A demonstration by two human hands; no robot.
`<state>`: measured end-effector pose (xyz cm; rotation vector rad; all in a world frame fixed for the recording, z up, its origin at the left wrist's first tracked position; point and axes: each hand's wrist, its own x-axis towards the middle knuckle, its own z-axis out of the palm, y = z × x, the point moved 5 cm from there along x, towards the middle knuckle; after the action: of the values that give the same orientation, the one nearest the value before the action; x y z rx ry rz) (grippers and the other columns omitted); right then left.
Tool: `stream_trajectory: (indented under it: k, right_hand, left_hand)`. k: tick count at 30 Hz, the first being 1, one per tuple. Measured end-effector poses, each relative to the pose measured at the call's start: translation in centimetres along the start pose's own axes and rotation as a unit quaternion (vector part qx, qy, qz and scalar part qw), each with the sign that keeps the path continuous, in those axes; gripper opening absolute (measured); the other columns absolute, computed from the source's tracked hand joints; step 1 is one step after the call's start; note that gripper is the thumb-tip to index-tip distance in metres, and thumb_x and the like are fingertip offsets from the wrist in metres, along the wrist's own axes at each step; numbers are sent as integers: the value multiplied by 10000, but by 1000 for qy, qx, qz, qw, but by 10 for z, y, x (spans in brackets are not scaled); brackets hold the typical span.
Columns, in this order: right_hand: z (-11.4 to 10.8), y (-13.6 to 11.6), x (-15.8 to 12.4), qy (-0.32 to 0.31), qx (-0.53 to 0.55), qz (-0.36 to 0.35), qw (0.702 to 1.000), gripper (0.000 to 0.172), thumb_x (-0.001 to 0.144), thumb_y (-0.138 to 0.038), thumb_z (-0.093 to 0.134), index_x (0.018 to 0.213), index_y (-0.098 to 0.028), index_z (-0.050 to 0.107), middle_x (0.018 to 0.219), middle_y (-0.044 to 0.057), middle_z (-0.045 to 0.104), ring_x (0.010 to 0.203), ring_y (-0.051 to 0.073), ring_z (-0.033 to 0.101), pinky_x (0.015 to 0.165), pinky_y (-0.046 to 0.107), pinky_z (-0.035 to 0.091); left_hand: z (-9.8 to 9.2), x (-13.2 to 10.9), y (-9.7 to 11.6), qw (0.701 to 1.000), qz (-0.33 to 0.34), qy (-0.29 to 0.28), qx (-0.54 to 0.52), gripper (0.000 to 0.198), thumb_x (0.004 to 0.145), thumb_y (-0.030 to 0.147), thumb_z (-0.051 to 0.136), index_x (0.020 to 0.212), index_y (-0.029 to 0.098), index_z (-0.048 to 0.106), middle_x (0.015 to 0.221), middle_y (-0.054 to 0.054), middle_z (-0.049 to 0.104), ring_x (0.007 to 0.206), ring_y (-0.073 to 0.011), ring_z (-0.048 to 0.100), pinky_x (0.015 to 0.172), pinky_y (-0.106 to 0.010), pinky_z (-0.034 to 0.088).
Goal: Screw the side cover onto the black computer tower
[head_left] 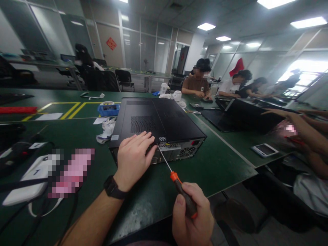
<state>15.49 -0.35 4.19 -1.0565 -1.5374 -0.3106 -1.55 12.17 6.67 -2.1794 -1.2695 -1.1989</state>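
Observation:
A black computer case (pixel 174 119) lies flat on the green table, its rear side with a fan grille towards me. My left hand (pixel 135 157), with a black watch on the wrist, rests on the case's near edge, fingers stretched over the top panel. In my right hand (pixel 193 213) is a screwdriver (pixel 184 194) with a grey and orange handle, fingers wrapped round it. Its long shaft points up and left, and the tip meets the rear edge of the case beside my left thumb. The exact contact point is too small to make out.
Left of the case are a blue bin (pixel 109 109), a white crumpled item (pixel 106 130), a white device (pixel 33 177) and cables. On the right, a phone (pixel 264 150) lies near another person's hands. People sit at the far side.

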Motion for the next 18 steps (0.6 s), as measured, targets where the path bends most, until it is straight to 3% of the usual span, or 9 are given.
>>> stream_trajectory:
  k: [3,8,14,18]
  right_hand:
    - [-2,3,-3,9,-42,16,999,154,993,-225,604,1134,-173,635,894,43,744,709,141,727,667,246,618]
    - [-3,6,-8,-20,-59,38,997,211,1032,-330,574,1159,-174,640,874,49,755,640,147,732,569,238,593]
    - [-4,0,1,13,4,0,1000,223,947,-178,561,1159,-144,621,979,86,703,917,182,724,818,318,638]
    - [-2,-1,0,-10,-15,-11,1000,228,960,-117,552,1168,-151,639,944,56,726,812,136,715,745,238,616]
  left_hand:
    - [0,0,0,1000,0,0,-3,203,998,289,648,1167,211,730,1320,-74,769,1247,-266,721,1044,-479,519]
    - [1,-1,-1,1000,-6,-7,-7,212,998,298,642,1177,230,734,1333,-75,762,1258,-278,715,1047,-493,522]
    - [-1,0,1,1000,-9,-9,-12,208,1005,293,631,1172,233,739,1336,-77,760,1261,-281,714,1050,-496,519]
    - [-2,1,1,1000,-10,-9,-8,203,997,283,642,1164,226,742,1327,-85,763,1253,-283,718,1041,-494,523]
